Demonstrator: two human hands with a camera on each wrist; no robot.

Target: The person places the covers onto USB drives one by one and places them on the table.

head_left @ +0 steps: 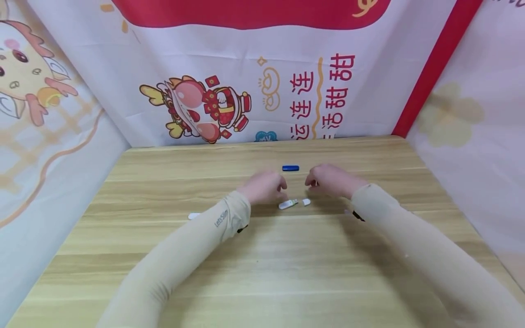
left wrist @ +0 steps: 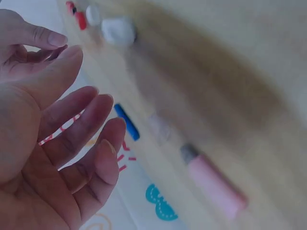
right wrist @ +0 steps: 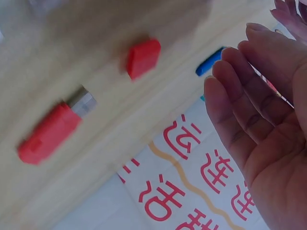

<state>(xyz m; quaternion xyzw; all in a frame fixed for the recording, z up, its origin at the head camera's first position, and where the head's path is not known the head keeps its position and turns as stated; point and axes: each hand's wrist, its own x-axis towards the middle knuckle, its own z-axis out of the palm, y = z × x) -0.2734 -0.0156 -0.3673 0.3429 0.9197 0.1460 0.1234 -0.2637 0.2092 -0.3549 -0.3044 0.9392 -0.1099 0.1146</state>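
My left hand (head_left: 266, 186) hovers above the table with loosely bent fingers and an empty palm, seen plainly in the left wrist view. Opposite it, my right hand (head_left: 333, 180) is likewise empty, its fingers (right wrist: 228, 86) slightly bent. Between and just below the hands lies a white USB stick (head_left: 288, 204) with its connector bare, a small white cap (head_left: 306, 202) beside it. A blue USB stick (head_left: 290, 168) lies farther back. In the left wrist view a pink USB stick (left wrist: 216, 184) shows its grey connector. The right wrist view has a red USB stick (right wrist: 50, 134) near a separate red cap (right wrist: 144, 58).
A white piece (head_left: 194, 215) lies left of my left forearm, partly covered by the sleeve. A pale, blurred cap-like piece (left wrist: 159, 125) is near the pink stick. The wooden table (head_left: 262, 273) ends at a printed cloth backdrop (head_left: 229, 50), with cloth on both sides.
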